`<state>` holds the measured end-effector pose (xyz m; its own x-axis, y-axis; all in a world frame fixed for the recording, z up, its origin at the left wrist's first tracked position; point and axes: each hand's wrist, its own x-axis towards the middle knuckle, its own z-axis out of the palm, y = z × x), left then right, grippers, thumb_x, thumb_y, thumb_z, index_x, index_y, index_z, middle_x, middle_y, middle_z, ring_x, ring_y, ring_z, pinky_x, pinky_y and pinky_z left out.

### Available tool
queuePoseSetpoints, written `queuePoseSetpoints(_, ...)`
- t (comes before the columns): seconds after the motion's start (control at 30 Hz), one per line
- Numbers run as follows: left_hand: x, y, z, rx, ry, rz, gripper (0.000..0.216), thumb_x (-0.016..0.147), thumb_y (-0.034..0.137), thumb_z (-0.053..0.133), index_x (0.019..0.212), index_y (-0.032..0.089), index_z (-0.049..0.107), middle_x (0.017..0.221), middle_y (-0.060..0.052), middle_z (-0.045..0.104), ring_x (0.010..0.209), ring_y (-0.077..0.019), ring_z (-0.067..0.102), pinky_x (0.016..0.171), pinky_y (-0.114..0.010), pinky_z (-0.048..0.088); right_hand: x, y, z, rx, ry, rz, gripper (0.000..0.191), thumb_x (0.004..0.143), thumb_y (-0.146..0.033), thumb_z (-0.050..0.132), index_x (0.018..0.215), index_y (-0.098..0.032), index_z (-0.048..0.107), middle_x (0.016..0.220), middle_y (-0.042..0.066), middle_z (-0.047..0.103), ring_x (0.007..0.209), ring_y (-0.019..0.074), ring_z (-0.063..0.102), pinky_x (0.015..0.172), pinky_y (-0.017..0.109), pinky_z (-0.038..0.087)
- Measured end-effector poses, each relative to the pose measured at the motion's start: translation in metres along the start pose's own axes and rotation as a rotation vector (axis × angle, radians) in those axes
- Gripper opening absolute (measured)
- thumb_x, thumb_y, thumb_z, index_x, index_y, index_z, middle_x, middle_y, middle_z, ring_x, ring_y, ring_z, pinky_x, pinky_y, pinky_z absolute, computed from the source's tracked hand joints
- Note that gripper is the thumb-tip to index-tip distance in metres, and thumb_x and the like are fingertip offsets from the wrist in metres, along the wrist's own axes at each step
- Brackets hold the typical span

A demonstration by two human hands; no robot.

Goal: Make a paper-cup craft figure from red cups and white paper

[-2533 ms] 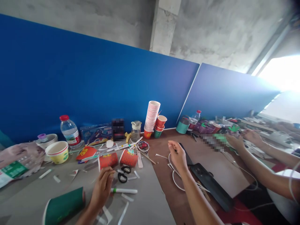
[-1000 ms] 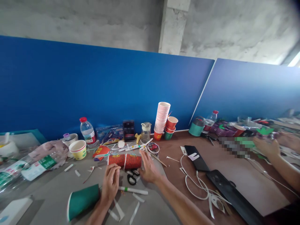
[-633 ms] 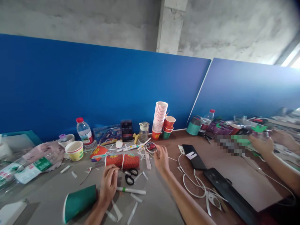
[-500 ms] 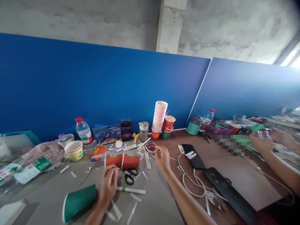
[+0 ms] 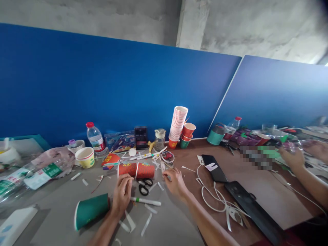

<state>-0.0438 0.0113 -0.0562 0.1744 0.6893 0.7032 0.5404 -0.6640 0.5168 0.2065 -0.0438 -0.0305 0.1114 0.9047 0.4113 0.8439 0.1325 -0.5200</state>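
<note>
My left hand (image 5: 122,194) rests over the grey tabletop with its fingers bent and pressed together. Its fingertips are at the near side of two red paper cups (image 5: 145,170) lying end to end. What is between those fingers, if anything, is hidden. My right hand (image 5: 176,183) is to the right of the cups, thumb and fingers drawn together over a slim pale strip-like piece (image 5: 163,166); whether it grips this is unclear. Black-handled scissors (image 5: 145,186) and a white marker with a green band (image 5: 146,201) lie between the hands. A green paper cup (image 5: 91,211) lies at left.
Behind the hands stand a tall stack of paper cups (image 5: 178,123), a glass jar (image 5: 160,139) and a water bottle (image 5: 96,139). White paper scraps (image 5: 146,224) are scattered in front. On the right are a phone (image 5: 214,168), white cables (image 5: 205,198) and another person's hand (image 5: 292,159).
My right hand has moved left and nearer to me, from beside the coiled cable to the right of the red cups. My left hand stays by the cups. The view has shifted slightly.
</note>
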Motion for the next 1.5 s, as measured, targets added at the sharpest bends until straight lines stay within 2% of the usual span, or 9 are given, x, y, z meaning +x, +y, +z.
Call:
queuePoseSetpoints(0.2, 0.0, -0.001, 0.0, 0.008, -0.003, 0.023, 0.026, 0.092, 0.03, 0.042, 0.084, 0.019, 0.064, 0.086, -0.007, 0.064, 0.086, -0.0188, 0.063, 0.079, -0.032, 0.053, -0.003, 0.006, -0.004, -0.078, -0.009, 0.044, 0.02, 0.078, -0.012, 0.053, 0.077, -0.023, 0.071, 0.08, 0.002, 0.069, 0.081, 0.0189, 0.057, 0.075, 0.029, 0.037)
queuePoseSetpoints(0.5, 0.001, 0.003, -0.001, 0.014, 0.007, 0.027, 0.031, 0.092, 0.033, 0.04, 0.081, 0.019, 0.065, 0.085, -0.007, 0.064, 0.083, -0.0187, 0.063, 0.077, -0.031, 0.053, 0.046, 0.037, 0.006, -0.263, 0.068, 0.156, 0.031, 0.075, -0.011, 0.056, 0.099, -0.023, 0.071, 0.109, 0.01, 0.059, 0.101, 0.0259, 0.047, 0.084, 0.036, 0.036)
queuePoseSetpoints(0.7, -0.001, -0.002, 0.001, 0.012, 0.01, 0.032, 0.028, 0.092, 0.031, 0.042, 0.082, 0.018, 0.066, 0.086, -0.007, 0.064, 0.084, -0.0185, 0.063, 0.077, -0.03, 0.053, 0.059, 0.034, 0.027, -0.241, 0.087, 0.109, 0.017, 0.076, -0.014, 0.058, 0.081, -0.023, 0.072, 0.11, 0.009, 0.058, 0.108, 0.0263, 0.042, 0.091, 0.038, 0.029)
queuePoseSetpoints(0.8, -0.002, -0.002, 0.001, -0.005, 0.02, 0.03, 0.028, 0.092, 0.03, 0.043, 0.082, 0.018, 0.066, 0.084, -0.007, 0.065, 0.083, -0.0184, 0.064, 0.077, -0.029, 0.053, 0.059, 0.033, 0.029, -0.187, 0.169, 0.115, 0.018, 0.079, -0.013, 0.052, 0.076, -0.021, 0.068, 0.106, 0.007, 0.06, 0.105, 0.0245, 0.044, 0.091, 0.037, 0.027)
queuePoseSetpoints(0.93, -0.003, 0.0, 0.002, -0.03, 0.014, -0.006, 0.029, 0.091, 0.033, 0.043, 0.081, 0.019, 0.066, 0.085, -0.008, 0.065, 0.082, -0.0191, 0.064, 0.076, -0.03, 0.053, 0.057, 0.033, 0.019, -0.003, 0.366, 0.16, 0.019, 0.079, -0.011, 0.044, 0.08, -0.019, 0.061, 0.092, 0.006, 0.064, 0.094, 0.0211, 0.051, 0.09, 0.037, 0.026)
queuePoseSetpoints(1.07, -0.003, -0.001, 0.002, -0.057, -0.027, -0.062, 0.032, 0.091, 0.036, 0.041, 0.079, 0.019, 0.066, 0.084, -0.008, 0.066, 0.08, -0.0197, 0.064, 0.073, -0.031, 0.054, 0.051, 0.022, 0.0, 0.27, 0.426, 0.114, 0.014, 0.081, -0.02, 0.045, 0.082, -0.02, 0.059, 0.085, 0.003, 0.065, 0.086, 0.0201, 0.055, 0.092, 0.038, 0.027)
queuePoseSetpoints(1.2, -0.002, 0.0, 0.001, -0.074, -0.024, -0.075, 0.034, 0.09, 0.04, 0.042, 0.079, 0.019, 0.067, 0.086, -0.009, 0.066, 0.082, -0.0206, 0.064, 0.073, -0.032, 0.054, 0.045, -0.006, -0.014, 0.928, 0.246, 0.165, 0.011, 0.079, -0.03, 0.056, 0.073, -0.021, 0.058, 0.071, 0.001, 0.062, 0.074, 0.0187, 0.054, 0.076, 0.032, 0.036)
queuePoseSetpoints(1.3, 0.0, 0.004, 0.0, -0.097, -0.015, -0.065, 0.035, 0.089, 0.041, 0.043, 0.075, 0.019, 0.066, 0.081, -0.009, 0.066, 0.077, -0.0196, 0.064, 0.069, -0.029, 0.053, 0.042, -0.025, -0.017, 1.349, 0.114, 0.167, 0.011, 0.073, -0.028, 0.066, 0.072, -0.02, 0.059, 0.07, 0.0, 0.062, 0.07, 0.016, 0.054, 0.075, 0.03, 0.037)
queuePoseSetpoints(1.5, 0.007, 0.011, -0.001, -0.12, -0.035, -0.08, 0.037, 0.089, 0.044, 0.044, 0.073, 0.019, 0.066, 0.077, -0.008, 0.067, 0.073, -0.0193, 0.064, 0.066, -0.028, 0.053, 0.038, -0.039, -0.014, 1.779, -0.094, 0.136, 0.011, 0.067, -0.018, 0.072, 0.072, -0.019, 0.062, 0.067, 0.0, 0.062, 0.071, 0.0144, 0.055, 0.075, 0.028, 0.037)
